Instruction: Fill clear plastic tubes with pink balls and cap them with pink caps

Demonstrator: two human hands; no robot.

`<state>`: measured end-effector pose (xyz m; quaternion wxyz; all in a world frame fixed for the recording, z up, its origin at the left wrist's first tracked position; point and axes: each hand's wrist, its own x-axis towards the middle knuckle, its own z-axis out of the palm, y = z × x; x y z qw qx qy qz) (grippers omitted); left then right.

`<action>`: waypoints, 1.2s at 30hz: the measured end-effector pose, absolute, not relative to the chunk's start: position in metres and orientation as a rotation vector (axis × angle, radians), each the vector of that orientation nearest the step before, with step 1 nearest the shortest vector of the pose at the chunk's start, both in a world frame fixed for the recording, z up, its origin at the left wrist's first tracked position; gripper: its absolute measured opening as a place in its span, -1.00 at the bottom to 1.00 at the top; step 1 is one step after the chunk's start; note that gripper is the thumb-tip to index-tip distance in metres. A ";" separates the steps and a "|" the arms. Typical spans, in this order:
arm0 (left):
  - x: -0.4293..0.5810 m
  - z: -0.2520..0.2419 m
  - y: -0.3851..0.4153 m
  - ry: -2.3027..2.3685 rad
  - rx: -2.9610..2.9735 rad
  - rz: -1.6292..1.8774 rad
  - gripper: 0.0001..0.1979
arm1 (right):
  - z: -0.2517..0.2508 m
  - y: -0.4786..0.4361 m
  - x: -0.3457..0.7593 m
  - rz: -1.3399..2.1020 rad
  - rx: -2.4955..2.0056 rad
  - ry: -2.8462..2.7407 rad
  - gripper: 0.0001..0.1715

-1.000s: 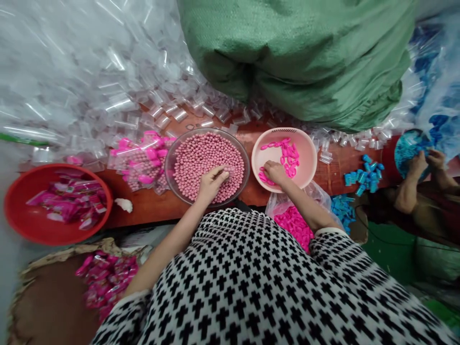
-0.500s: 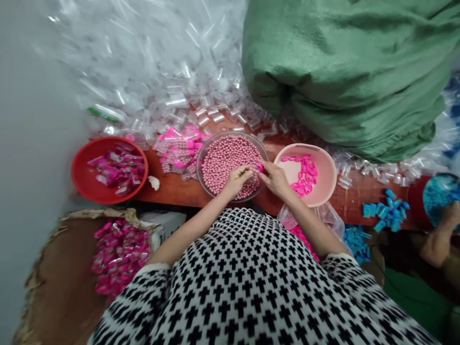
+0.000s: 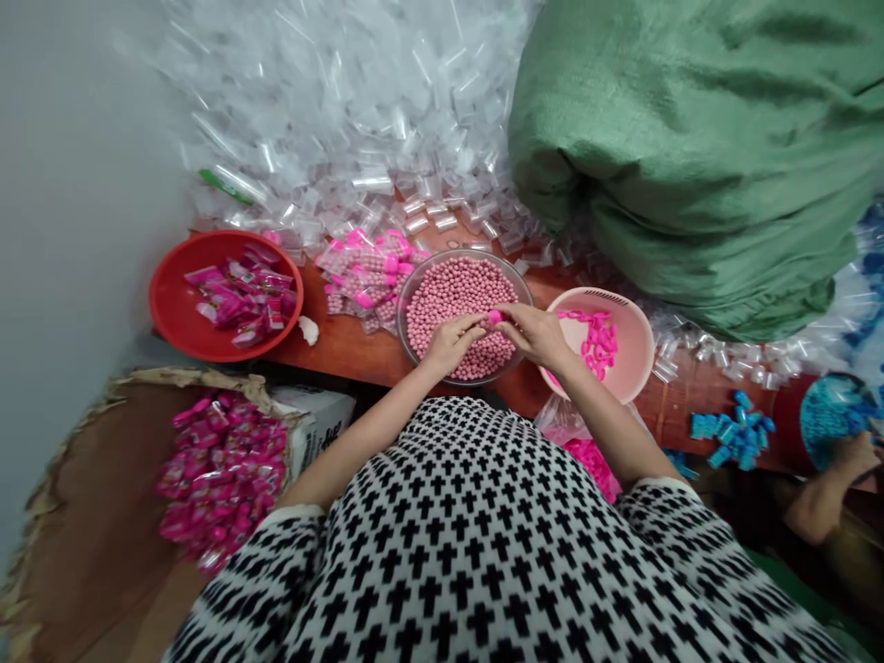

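Both hands meet over a clear bowl heaped with pink beads. My right hand pinches a bright pink cap between thumb and fingers. Close against it, my left hand is closed, its fingertips touching the cap's left side; whatever it holds is too small to make out. To the right, a pale pink basket holds more bright pink caps. Left of the bowl lie bead-filled clear tubes with pink caps.
Clear plastic tubes pile along the back; a large green sack stands at back right. A red bowl and a cardboard box hold pink packets. At right, a co-worker's hand reaches a container of blue beads.
The view has shifted slightly, so the bowl sits farther right. My hands stay over the bowl; my right fingers have straightened and the cap has turned between the fingertips.
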<state>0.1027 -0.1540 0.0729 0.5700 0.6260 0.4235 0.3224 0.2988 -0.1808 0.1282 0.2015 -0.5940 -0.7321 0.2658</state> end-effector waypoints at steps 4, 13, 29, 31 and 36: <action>0.099 0.073 -0.153 0.967 1.525 0.791 -0.70 | 0.125 -0.179 0.290 0.680 -1.665 -2.302 -0.62; 0.094 0.072 -0.156 0.925 1.622 0.752 -0.67 | 0.124 -0.188 0.282 0.641 -1.686 -2.471 -0.64; 0.101 0.070 -0.141 0.976 0.962 0.879 -0.49 | 0.102 -0.185 0.297 1.669 -1.262 -0.799 -0.42; 0.098 0.070 -0.142 0.975 1.083 0.873 -0.55 | 0.103 -0.182 0.292 1.642 -1.251 -0.737 -0.52; 0.092 0.070 -0.145 0.900 1.448 0.846 -0.68 | 0.108 -0.169 0.282 1.907 -1.195 -0.646 -0.52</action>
